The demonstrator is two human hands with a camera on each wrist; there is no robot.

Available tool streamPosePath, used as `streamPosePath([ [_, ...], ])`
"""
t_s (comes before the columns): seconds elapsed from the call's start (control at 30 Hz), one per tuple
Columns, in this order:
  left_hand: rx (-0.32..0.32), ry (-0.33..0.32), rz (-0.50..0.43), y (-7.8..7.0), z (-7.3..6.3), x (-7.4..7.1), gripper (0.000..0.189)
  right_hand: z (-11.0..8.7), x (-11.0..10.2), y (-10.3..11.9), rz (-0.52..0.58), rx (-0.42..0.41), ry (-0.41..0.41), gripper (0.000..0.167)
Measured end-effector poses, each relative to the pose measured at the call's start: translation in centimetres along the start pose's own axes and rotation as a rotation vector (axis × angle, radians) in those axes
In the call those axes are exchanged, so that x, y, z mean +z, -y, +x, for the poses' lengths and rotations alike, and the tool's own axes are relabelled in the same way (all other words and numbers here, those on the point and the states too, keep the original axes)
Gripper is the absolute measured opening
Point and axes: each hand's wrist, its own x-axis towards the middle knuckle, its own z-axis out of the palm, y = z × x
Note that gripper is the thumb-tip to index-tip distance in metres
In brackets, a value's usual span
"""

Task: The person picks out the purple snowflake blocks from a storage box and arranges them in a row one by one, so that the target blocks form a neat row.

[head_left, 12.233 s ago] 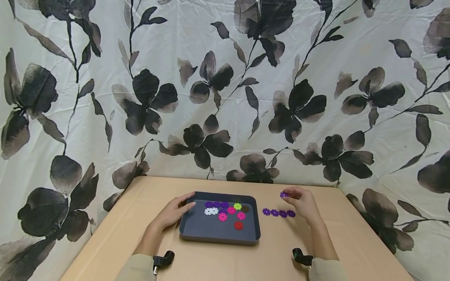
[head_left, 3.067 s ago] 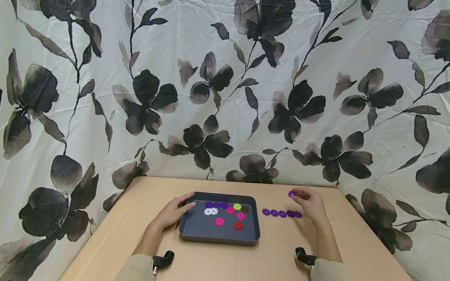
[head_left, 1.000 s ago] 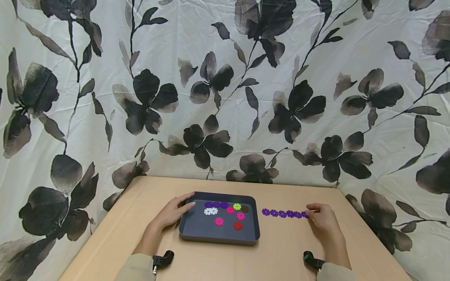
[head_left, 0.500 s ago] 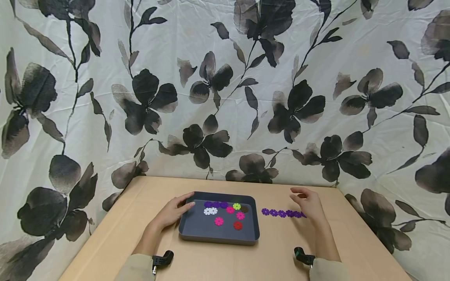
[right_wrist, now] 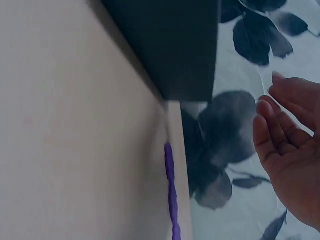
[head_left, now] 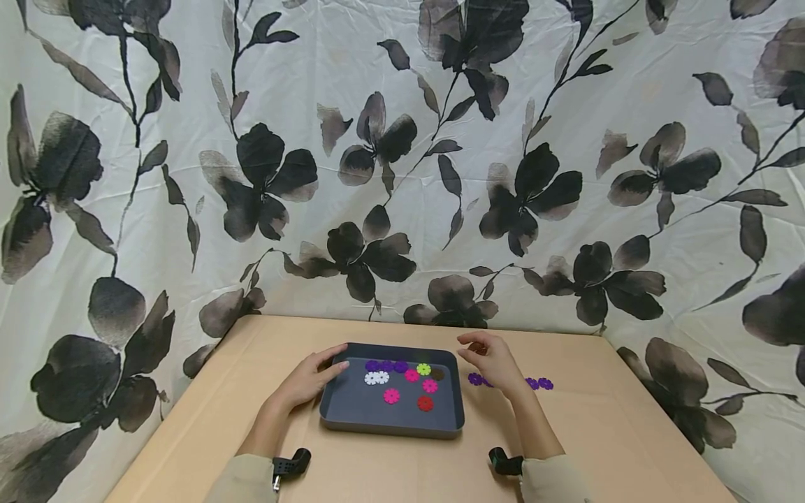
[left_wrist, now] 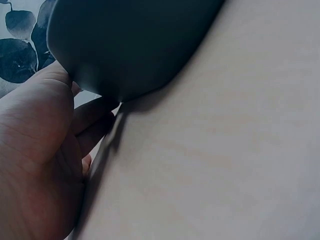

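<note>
My left hand [head_left: 306, 379] grips the left rim of a dark grey tray [head_left: 390, 420], thumb over the edge; its fingers reach the tray's outer wall [left_wrist: 130, 45] in the left wrist view. Flower-shaped pieces lie inside: purple ones [head_left: 386, 366], white ones [head_left: 377, 378], pink ones [head_left: 392, 396], a lime one [head_left: 424, 369], a brown one [head_left: 437, 374] and a red one [head_left: 425, 404]. Just right of the tray, my right hand [head_left: 493, 360] hovers with loosely bent fingers, holding nothing. Below it runs a row of purple flower pieces [head_left: 546, 383], its middle hidden by the hand.
The light wooden table [head_left: 604, 419] extends around the tray and the row. Behind its far edge hangs a white cloth [head_left: 390, 230] with dark flowers. A black wrist camera [head_left: 293, 463] sits on the left wrist and another [head_left: 505, 462] on the right.
Since the earliest frame, purple pieces have gone from the right hand and tray to the row's right end. The right hand released the last one and moved left, empty. The left hand stayed.
</note>
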Motion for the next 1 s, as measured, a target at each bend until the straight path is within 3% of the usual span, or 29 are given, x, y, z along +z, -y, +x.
streamPosePath([
  [0.27, 0.006, 0.009, -0.005, 0.2, 0.1, 0.2, 0.064, 1.3, 3.7, 1.8, 0.007, -0.071, 0.103, 0.027],
  [0.47, -0.011, 0.002, -0.01, 0.3, 0.1, 0.2, 0.064, 2.3, 5.8, 3.0, -0.027, -0.1, 0.231, 0.033],
  [0.7, -0.019, -0.001, -0.009, 0.4, 0.1, 0.3, 0.065, 3.2, 7.7, 2.6, -0.047, -0.106, 0.355, 0.038],
  [1.0, -0.019, -0.003, 0.001, 0.3, 0.1, 0.1, 0.065, 3.6, 9.2, 1.9, -0.13, -0.131, 0.415, 0.042],
])
